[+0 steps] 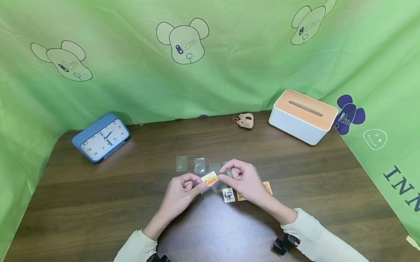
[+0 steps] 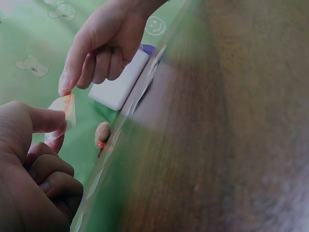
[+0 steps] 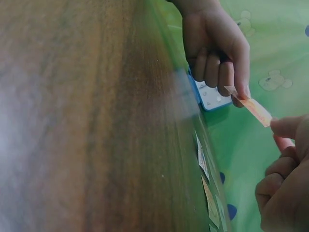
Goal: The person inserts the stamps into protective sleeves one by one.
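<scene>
My left hand (image 1: 180, 192) pinches a small clear plastic sleeve (image 2: 51, 134) between thumb and index finger. Out of the sleeve reaches an orange-and-yellow stamp (image 1: 210, 178), tilted above the table. My right hand (image 1: 245, 181) has its thumb tip at the stamp's outer end, while the index finger is bent beside it, apart from the stamp in the right wrist view. Below, a white-bordered stamp (image 1: 228, 195) lies on the table, and orange stamps (image 1: 267, 187) beside it are partly hidden by the right hand.
Clear sleeves (image 1: 200, 165) lie in a row beyond the hands. At the back stand a blue clock (image 1: 101, 137), a small beige pouch-like ornament (image 1: 246, 121) and a white tissue box (image 1: 300, 119) with a wooden lid. A green printed curtain (image 1: 128, 88) borders the dark wooden table (image 1: 96, 208).
</scene>
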{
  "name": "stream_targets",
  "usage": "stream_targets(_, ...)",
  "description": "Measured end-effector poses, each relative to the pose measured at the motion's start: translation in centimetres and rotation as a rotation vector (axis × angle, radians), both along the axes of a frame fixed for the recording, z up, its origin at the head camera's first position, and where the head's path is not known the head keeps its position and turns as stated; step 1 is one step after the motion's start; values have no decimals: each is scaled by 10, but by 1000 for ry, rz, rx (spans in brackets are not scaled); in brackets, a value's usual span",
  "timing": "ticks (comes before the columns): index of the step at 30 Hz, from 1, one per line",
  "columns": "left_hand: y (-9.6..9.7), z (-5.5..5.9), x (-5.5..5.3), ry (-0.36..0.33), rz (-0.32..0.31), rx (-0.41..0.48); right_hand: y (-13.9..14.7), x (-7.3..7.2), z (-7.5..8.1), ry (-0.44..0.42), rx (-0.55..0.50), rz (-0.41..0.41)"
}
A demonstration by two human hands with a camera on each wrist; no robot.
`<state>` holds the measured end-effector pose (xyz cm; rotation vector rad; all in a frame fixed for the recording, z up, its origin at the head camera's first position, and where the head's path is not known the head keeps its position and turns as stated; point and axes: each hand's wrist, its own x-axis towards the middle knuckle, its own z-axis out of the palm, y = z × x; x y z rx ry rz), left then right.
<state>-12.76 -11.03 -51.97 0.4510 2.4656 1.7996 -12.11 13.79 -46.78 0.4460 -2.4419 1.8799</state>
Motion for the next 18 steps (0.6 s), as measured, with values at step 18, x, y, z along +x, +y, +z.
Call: stream_targets(18,-2,5,0,23,-11,40,1,3,-2,97,23,1)
